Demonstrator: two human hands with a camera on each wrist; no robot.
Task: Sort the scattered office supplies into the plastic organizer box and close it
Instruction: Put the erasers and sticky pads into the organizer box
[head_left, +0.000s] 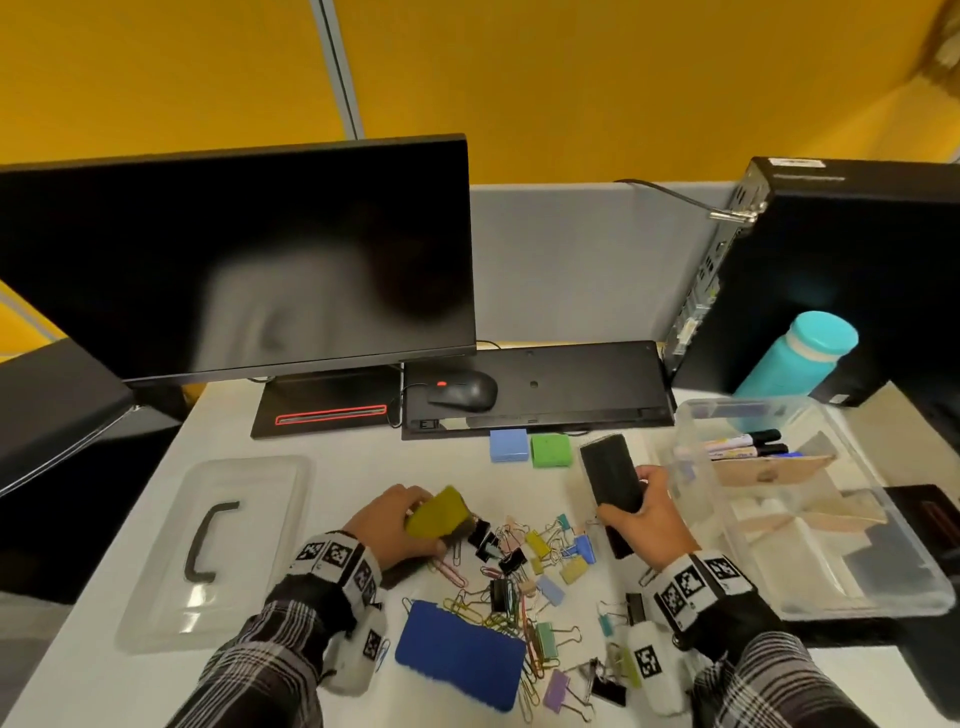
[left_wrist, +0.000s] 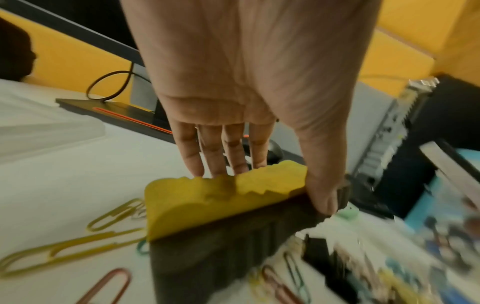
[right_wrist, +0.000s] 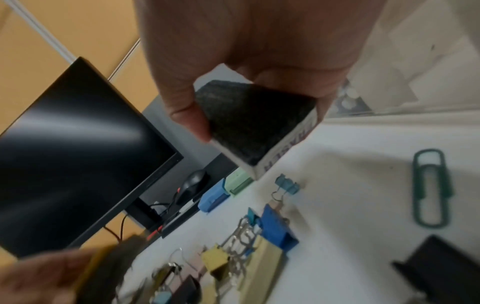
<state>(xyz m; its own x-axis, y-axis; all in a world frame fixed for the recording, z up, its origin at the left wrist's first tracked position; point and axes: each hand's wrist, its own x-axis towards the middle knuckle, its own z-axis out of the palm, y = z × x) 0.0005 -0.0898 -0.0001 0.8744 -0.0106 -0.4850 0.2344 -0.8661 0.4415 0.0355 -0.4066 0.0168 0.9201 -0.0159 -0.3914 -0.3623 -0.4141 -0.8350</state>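
Your left hand (head_left: 397, 519) grips the yellow eraser (head_left: 437, 512): four fingers (left_wrist: 193, 156) side by side along its far edge, thumb on the near end, dark felt face down, held above the clip pile (head_left: 524, 571). Your right hand (head_left: 641, 512) pinches the black eraser (head_left: 610, 473), thumb on one long side and fingers curled round the other, tilted up just left of the box (head_left: 893, 597). Box open on the desk's right, markers (head_left: 748, 446) in its far compartment. Lid (head_left: 156, 587) flat at far left. Blue eraser (head_left: 460, 652) lies beside the pile, near you. Blue and green small cases (head_left: 530, 447) sit ahead of the keyboard (head_left: 571, 384).
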